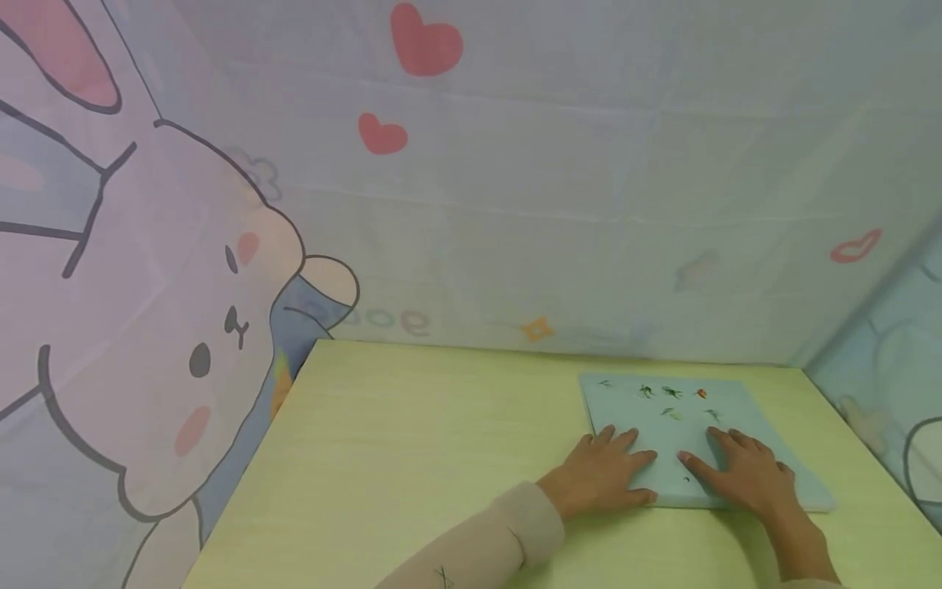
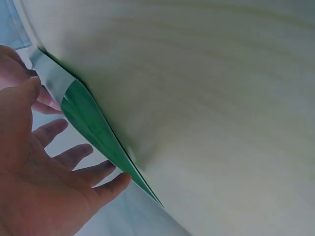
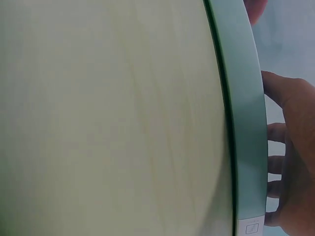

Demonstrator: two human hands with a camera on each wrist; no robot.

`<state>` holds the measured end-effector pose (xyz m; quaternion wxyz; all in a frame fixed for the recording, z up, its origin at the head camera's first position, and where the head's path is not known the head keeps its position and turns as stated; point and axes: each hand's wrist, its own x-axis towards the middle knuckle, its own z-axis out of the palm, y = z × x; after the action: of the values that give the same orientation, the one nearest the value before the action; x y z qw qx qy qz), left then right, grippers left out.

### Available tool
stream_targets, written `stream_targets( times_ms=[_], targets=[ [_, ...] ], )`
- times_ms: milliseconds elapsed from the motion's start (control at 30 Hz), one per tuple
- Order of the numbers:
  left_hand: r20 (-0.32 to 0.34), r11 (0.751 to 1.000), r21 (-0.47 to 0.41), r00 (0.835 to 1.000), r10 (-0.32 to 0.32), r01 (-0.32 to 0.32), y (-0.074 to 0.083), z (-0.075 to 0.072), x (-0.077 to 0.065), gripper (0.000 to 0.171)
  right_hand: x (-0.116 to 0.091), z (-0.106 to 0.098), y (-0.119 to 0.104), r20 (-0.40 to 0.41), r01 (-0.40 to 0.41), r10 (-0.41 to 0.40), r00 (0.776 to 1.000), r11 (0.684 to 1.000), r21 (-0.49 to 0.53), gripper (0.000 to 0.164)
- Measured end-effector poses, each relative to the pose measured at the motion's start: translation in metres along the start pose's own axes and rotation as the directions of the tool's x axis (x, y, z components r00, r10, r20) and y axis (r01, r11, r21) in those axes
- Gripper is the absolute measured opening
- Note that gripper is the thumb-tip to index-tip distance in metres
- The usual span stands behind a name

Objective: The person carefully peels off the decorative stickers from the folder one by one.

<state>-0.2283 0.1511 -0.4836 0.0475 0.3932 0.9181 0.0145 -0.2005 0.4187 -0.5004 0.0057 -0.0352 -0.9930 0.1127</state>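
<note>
A thin, pale blue rectangular slab (image 1: 666, 446), like a flat box or a thick book, lies on the table. Small green plant-like pictures and a red one dot its far half. My left hand (image 1: 603, 474) rests on its near left part, fingers spread. On the near right part lies my right hand (image 1: 751, 470), also spread and relaxed. The left wrist view shows a dark green side of the slab (image 2: 93, 118) beside the left fingers. A pale blue side (image 3: 246, 108) with a small white label (image 3: 251, 227) fills the right wrist view's right part.
The slab sits toward the right of a pale yellow wooden table (image 1: 412, 442). Behind the table hangs a light cloth backdrop (image 1: 552, 204) with hearts. A large printed rabbit (image 1: 147, 327) covers the cloth on the left, and more cloth (image 1: 898, 393) borders the right edge.
</note>
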Motion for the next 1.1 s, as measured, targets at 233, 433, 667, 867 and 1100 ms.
stream_targets(
  times_ms=[233, 433, 667, 867, 1100],
  targets=[
    [-0.014, 1.0, -0.022, 1.0, -0.017, 0.016, -0.005, 0.006, -0.003, 0.066, 0.003, 0.001, -0.013, 0.038, 0.005, -0.005, 0.999, 1.0, -0.014, 0.098],
    [0.001, 1.0, 0.005, 1.0, -0.022, 0.022, -0.006, 0.009, -0.004, 0.066, 0.002, 0.002, -0.017, 0.062, -0.002, 0.004, 0.998, 0.999, -0.032, 0.098],
    [0.034, 0.998, 0.049, 0.999, -0.03, 0.028, -0.015, 0.008, -0.013, 0.065, 0.001, 0.004, -0.027, 0.054, 0.019, -0.017, 0.998, 0.999, -0.031, 0.098],
    [0.048, 0.996, 0.082, 0.998, -0.026, 0.022, -0.028, 0.01, -0.023, 0.065, 0.0, 0.007, -0.037, 0.056, 0.048, -0.046, 0.997, 0.998, -0.037, 0.098],
    [0.075, 0.991, 0.131, 0.997, -0.022, 0.012, -0.037, 0.005, -0.034, 0.066, 0.002, 0.008, -0.051, 0.076, 0.1, -0.096, 0.992, 0.994, -0.04, 0.094]
  ],
)
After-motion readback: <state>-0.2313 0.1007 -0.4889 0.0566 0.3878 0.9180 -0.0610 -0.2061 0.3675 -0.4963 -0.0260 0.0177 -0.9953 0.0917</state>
